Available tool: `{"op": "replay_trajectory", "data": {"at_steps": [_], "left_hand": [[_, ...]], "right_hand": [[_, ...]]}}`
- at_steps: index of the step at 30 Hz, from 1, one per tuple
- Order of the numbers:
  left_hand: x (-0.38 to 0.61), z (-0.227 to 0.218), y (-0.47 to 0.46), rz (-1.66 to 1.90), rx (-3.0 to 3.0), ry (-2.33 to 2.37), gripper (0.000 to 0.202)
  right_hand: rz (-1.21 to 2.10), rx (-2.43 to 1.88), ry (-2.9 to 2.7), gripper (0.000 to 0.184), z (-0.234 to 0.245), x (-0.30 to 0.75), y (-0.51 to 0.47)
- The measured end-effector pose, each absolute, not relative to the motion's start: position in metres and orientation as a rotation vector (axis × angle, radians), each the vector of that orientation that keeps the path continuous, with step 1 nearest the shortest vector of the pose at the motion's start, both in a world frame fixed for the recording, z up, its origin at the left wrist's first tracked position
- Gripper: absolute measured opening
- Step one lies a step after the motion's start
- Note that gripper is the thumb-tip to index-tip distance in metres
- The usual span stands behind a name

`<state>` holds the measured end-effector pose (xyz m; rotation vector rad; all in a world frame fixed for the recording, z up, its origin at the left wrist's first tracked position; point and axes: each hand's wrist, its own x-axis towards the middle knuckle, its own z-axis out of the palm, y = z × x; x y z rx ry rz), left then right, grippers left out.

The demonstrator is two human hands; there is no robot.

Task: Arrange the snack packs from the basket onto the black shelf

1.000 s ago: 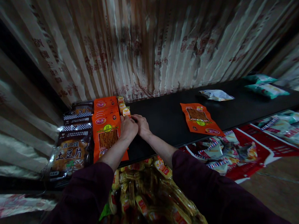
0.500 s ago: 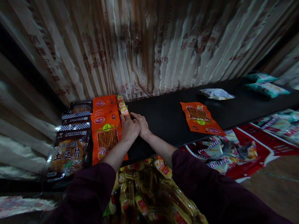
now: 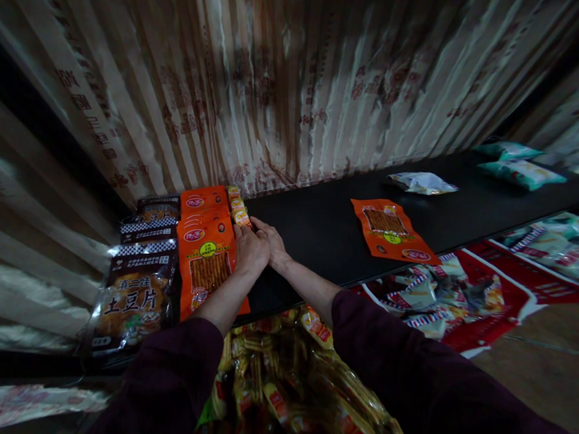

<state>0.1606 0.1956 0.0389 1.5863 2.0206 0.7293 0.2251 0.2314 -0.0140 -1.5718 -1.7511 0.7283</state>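
My left hand [image 3: 252, 250] and my right hand [image 3: 273, 244] meet on the black shelf [image 3: 316, 241], their fingers curled together at the near end of a row of small yellow snack packets [image 3: 240, 215]. The fingers mostly cover the packet they hold. Beside my left wrist lie overlapping orange bags of brown snack sticks [image 3: 205, 270]. Farther left, dark potato-slice bags [image 3: 134, 296] are stacked in a column. Below the shelf edge, a large clear bag of yellow snack packets [image 3: 277, 385] sits between my forearms.
A single orange snack bag [image 3: 391, 229] lies to the right on the shelf. Behind it are a white packet [image 3: 423, 183] and green packets [image 3: 521, 173]. Red bags of snacks [image 3: 508, 287] stand below the shelf's front edge. A pleated curtain [image 3: 280, 97] hangs behind.
Both hands stay together at the end of the yellow packet row, with barely any movement. The view has shifted very slightly.
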Motion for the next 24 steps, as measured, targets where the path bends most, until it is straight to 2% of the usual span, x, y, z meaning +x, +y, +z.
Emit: {"op": "replay_trajectory", "data": {"at_steps": [8,16,24], "left_hand": [[0.16,0.047,0.191,0.78,1.585,1.941,0.038],[0.171,0.086,0.171,0.701,1.524,1.941,0.048],[0.161,0.048,0.187,0.791,1.587,1.905,0.05]], "right_hand": [[0.725,-1.569,-1.774,0.051,-0.013,0.226,0.234],[0.792,-1.6,-1.758,0.051,-0.012,0.224,0.238],[0.662,-1.587,-1.842,0.046,-0.013,0.223,0.231]]}}
